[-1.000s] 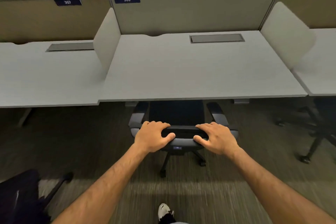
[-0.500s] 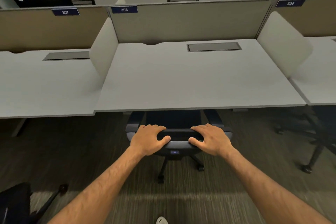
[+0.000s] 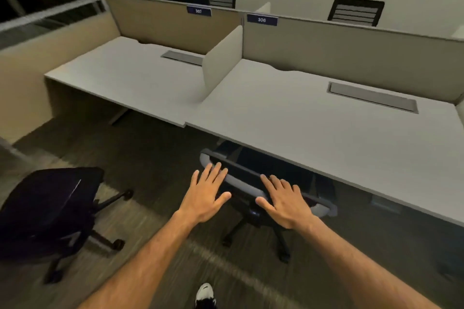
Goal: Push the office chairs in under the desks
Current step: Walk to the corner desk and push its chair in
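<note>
Both hands are spread flat, fingers splayed, gripping nothing. The left hand (image 3: 204,195) has its fingertips over the left end of the chair's (image 3: 251,183) top rail; the right hand (image 3: 283,199) lies over the rail's middle. Whether the palms press on the rail or float just above it cannot be told from this view. Open palms suit a last nudge or a letting-go, since a rolling chair needs only a flat shove and no clasp.

That chair sits at the front edge of desk 306 (image 3: 326,138), seat and arms tucked beneath the top, its backrest just at the edge and the castor base partly out on the carpet (image 3: 155,158). It looks as far in as the backrest allows, so this one seems finished.

The head is turned toward the left, which brings desk 307 (image 3: 130,78) into view with nothing underneath it. A second chair (image 3: 50,206) stands well away from that desk's front edge, out on the carpet at the lower left, its back towards the person. It is probably next: it would have to be turned to face the desk and rolled forward between the end panel and the divider (image 3: 223,55). The likely snag is its arms catching the desk edge.
</note>
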